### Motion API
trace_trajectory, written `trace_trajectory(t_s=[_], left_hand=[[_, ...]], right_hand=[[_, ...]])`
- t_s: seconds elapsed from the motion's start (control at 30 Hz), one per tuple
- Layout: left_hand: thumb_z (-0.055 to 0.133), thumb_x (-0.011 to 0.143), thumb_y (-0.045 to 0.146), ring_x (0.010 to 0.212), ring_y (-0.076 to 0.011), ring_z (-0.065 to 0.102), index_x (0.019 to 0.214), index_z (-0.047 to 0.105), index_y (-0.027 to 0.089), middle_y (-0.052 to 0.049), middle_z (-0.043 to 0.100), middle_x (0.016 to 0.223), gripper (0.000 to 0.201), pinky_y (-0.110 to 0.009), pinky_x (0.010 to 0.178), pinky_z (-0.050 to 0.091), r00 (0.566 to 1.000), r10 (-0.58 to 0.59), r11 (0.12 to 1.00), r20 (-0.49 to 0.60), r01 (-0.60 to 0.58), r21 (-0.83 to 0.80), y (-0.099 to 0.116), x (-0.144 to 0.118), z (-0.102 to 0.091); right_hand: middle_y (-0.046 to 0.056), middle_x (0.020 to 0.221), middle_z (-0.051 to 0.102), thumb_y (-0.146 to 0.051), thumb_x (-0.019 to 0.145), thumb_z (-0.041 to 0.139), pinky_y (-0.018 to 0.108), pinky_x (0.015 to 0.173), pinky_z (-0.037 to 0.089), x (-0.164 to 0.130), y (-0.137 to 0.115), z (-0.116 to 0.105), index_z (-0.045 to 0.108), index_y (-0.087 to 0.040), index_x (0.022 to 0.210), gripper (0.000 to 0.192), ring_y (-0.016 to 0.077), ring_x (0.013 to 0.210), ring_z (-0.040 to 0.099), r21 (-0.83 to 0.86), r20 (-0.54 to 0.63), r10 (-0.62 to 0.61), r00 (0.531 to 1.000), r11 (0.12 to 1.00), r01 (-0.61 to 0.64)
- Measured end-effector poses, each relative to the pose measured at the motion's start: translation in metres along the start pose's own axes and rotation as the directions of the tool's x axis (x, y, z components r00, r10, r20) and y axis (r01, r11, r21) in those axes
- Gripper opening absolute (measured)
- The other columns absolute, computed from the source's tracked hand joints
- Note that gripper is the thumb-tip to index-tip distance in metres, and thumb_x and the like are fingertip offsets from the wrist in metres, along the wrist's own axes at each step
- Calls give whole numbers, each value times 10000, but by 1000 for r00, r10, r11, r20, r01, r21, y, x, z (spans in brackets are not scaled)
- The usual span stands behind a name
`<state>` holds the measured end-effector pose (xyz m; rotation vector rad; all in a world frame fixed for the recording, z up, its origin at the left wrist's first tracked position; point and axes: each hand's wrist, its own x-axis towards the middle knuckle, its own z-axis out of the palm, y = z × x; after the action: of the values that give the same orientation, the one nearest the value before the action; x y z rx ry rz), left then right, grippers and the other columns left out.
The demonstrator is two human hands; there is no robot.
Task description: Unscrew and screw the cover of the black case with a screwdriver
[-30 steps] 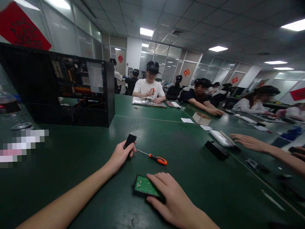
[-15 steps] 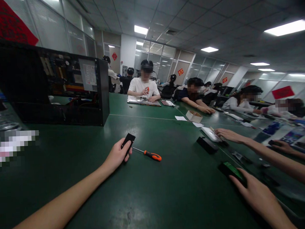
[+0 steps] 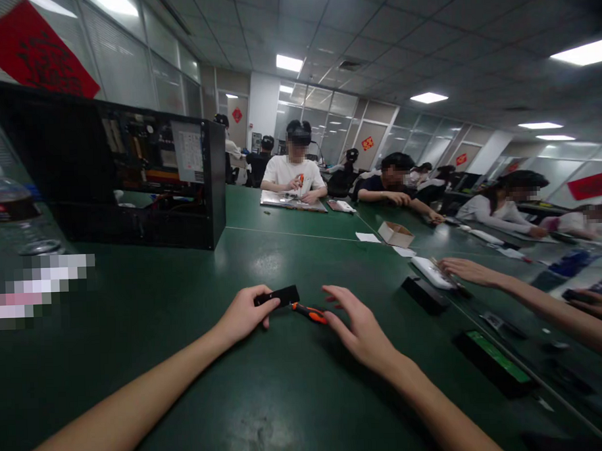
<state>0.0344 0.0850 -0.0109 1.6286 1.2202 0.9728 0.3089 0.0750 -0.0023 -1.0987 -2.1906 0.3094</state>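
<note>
My left hand (image 3: 248,315) grips a small flat black piece (image 3: 286,295) at its left end, thumb across its face; its exact kind I cannot make out. Just beyond that piece lies an orange-and-black screwdriver (image 3: 310,313) on the green table, its shaft mostly hidden behind the piece and hand. My right hand (image 3: 360,325) hovers by the screwdriver handle, fingers apart and holding nothing. Farther right, a black case with a green circuit board (image 3: 500,357) inside rests on the table.
An open black computer case (image 3: 213,182) stands at back left, near a plastic bottle (image 3: 19,209). On the right are a black box (image 3: 424,295), a white device (image 3: 431,272), a small carton (image 3: 396,234) and a co-worker's hand (image 3: 468,271). Another person (image 3: 294,176) works opposite.
My right hand has let go of the board case and moved left to the screwdriver. My left hand has turned the black piece from upright-slanted to nearly level.
</note>
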Motion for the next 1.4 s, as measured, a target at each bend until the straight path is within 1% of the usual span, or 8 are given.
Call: trace_trajectory(t_s=[0.1,0.2,0.37,0.63,0.9,1.17,1.27,1.4], left_hand=[[623,876,467,459,-131,524,847,632,161,56,554,484,307,-236,540,382,999,9,1000,32,-9,-15,-2,0,0],[649,864,419,499,-118,554,940,645,161,29,632,664,269,-236,549,413,997,57,997,52,-53,-59,-5,0,2],[662,849,388,609,-144,633,942,608,166,12,642,738,247,-253,630,467,997,65,977,28,-58,-205,-8,2,5],[655,863,343,728,-200,661,915,719,158,-39,713,784,202,-295,707,499,990,140,986,9,-139,-89,-2,-3,4],[652,902,275,815,-209,670,922,778,189,-55,753,885,154,-290,753,482,948,318,943,19,-319,93,2,-7,3],[669,900,282,759,-186,648,890,785,191,-48,739,849,148,-267,698,462,938,347,930,20,-347,120,7,-9,4],[671,894,291,754,-186,642,884,782,191,-49,740,853,149,-267,695,461,937,349,929,24,-349,122,7,-9,4],[667,890,323,762,-195,641,929,782,194,-55,750,881,178,-272,689,458,948,318,938,23,-318,140,7,-8,3]], right_hand=[[112,1195,668,-342,994,502,307,779,571,34,-21,32,555,-191,1339,380,154,820,667,196,-39,-16,999,980,23],[80,961,721,-349,989,511,275,659,538,36,-27,50,662,-180,1156,282,141,671,645,264,-34,21,999,964,-11],[5,644,641,-431,982,522,251,578,499,17,-23,41,659,-167,1046,305,140,550,620,423,21,208,978,885,-197],[59,770,685,-639,955,473,292,684,495,22,-27,35,739,-125,1104,597,157,696,621,577,327,235,915,717,-391],[48,845,690,-664,861,619,293,745,475,19,-35,44,769,-175,1124,575,145,753,588,683,404,250,880,557,-472],[85,1006,733,-607,810,717,275,735,475,19,-35,43,779,-189,1080,502,131,773,605,753,456,251,854,402,-521],[94,1012,741,-593,796,737,306,760,502,19,-36,40,774,-179,1100,516,150,782,626,743,432,273,859,432,-511],[114,1081,751,-595,812,714,382,866,534,7,-33,16,769,-188,1132,520,222,905,679,628,287,349,892,634,-450]])
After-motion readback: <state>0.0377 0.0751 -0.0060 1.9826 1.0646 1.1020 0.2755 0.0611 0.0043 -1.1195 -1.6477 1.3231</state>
